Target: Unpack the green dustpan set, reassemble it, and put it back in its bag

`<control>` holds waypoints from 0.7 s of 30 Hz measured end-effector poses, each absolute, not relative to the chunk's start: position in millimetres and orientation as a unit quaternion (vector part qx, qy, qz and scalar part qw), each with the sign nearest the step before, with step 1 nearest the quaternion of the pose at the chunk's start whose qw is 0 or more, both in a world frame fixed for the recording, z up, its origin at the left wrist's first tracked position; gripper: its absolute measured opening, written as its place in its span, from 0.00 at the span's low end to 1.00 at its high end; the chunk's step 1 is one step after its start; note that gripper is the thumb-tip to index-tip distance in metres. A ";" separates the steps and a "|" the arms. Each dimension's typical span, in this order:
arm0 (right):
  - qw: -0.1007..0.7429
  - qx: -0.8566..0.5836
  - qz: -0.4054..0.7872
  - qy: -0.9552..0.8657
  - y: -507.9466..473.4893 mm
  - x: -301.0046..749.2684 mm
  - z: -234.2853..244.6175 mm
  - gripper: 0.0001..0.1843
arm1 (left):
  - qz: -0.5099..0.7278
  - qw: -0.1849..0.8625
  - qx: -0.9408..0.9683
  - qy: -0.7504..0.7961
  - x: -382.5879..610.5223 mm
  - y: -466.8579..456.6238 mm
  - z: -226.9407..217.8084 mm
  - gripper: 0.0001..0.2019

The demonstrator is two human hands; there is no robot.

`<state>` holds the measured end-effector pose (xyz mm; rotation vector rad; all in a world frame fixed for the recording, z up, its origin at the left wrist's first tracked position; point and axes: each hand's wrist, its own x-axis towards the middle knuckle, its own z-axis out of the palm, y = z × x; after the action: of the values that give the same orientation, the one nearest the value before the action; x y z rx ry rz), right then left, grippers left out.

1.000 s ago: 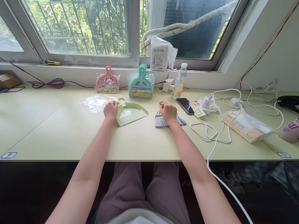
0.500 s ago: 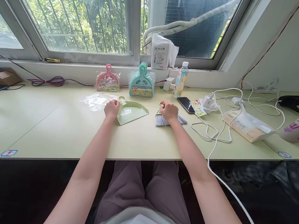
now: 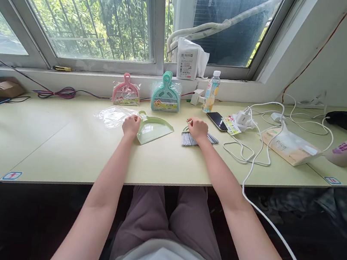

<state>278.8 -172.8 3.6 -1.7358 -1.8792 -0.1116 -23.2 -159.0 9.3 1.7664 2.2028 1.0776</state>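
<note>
Fingers (image 3: 192,123) curled, left hand (image 3: 131,125) beside green dustpan (image 3: 155,131), right hand (image 3: 197,129) over small brush (image 3: 189,140).

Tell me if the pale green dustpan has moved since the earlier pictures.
No. The pale green dustpan sits in the same spot relative to the packaged teal dustpan behind it; only the view shifted.

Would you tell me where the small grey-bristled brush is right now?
In the head view, the small brush lies on the desk under the person's right hand, right of the green dustpan and in front of the black smartphone.
</note>
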 end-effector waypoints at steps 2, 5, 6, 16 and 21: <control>0.280 -0.670 -0.041 -0.687 -171.1 279.6 2.2 0.16 | 0.354 0.060 0.583 0.729 -22.6 -159.3 9.4 0.13; 0.247 -0.709 -0.041 -0.659 -168.4 281.2 0.3 0.15 | 0.346 0.057 0.587 0.730 -22.1 -159.9 9.5 0.12; 0.228 -0.722 -0.037 -0.652 -167.5 282.1 -0.2 0.14 | 0.341 0.055 0.589 0.731 -22.1 -160.0 9.5 0.11; 0.167 -0.766 -0.011 -0.621 -166.5 292.1 8.3 0.14 | 0.311 0.059 0.643 0.698 -5.5 -165.2 9.1 0.10; 0.281 -0.721 0.008 -0.633 -168.0 283.6 17.8 0.13 | 0.268 0.042 0.741 0.614 13.9 -174.8 9.6 0.11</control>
<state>283.6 -168.0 17.8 -1.9311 -1.6974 0.0215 13.9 -174.8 9.6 2.2689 1.8795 0.8189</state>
